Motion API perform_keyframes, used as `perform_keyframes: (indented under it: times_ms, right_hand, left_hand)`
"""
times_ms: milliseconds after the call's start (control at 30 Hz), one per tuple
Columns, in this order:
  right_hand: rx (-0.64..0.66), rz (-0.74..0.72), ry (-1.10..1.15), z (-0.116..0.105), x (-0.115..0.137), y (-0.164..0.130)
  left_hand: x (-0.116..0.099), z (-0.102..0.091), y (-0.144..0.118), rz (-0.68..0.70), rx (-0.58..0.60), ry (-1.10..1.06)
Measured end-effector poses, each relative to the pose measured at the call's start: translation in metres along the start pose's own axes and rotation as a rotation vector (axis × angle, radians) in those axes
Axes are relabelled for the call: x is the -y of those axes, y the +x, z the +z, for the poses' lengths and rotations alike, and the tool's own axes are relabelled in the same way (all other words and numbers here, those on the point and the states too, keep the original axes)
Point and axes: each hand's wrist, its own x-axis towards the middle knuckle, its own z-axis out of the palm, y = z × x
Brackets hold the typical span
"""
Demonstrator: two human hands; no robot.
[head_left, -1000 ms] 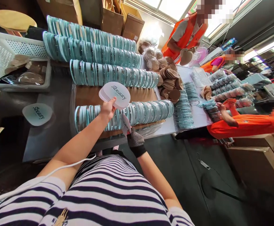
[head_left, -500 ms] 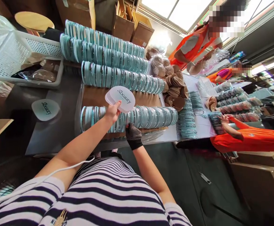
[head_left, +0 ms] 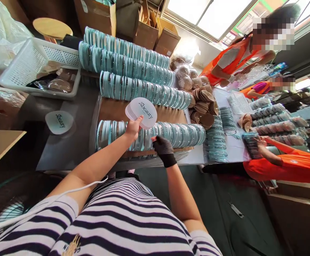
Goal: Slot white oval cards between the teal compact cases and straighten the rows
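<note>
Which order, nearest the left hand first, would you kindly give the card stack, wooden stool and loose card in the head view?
1. Card stack, held in the left hand.
2. Loose card, on the table to the left.
3. Wooden stool, left, beyond the white basket.

Past the far edge of the counter (head_left: 61,151), cardboard boxes (head_left: 145,35) are set near a pale wall (head_left: 207,55), and daylight is admitted by a window (head_left: 221,19). A round wooden stool (head_left: 52,28) is placed beyond the far left corner; dark floor (head_left: 210,199) is exposed along the near edge.
</note>
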Motion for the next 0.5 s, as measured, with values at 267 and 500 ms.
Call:
perform_keyframes:
  times_ms: [267, 500]
  right_hand:
    - [-0.427, -0.389, -0.27, -0.002, 0.032, 0.001]
    - [-0.454, -0.142, -0.251, 0.019, 0.037, -0.011]
  left_hand:
    - [-0.002, -0.022, -0.039, -0.029, 0.141, 0.086]
    - [-0.01, -0.028, -0.036, -0.056, 0.106, 0.136]
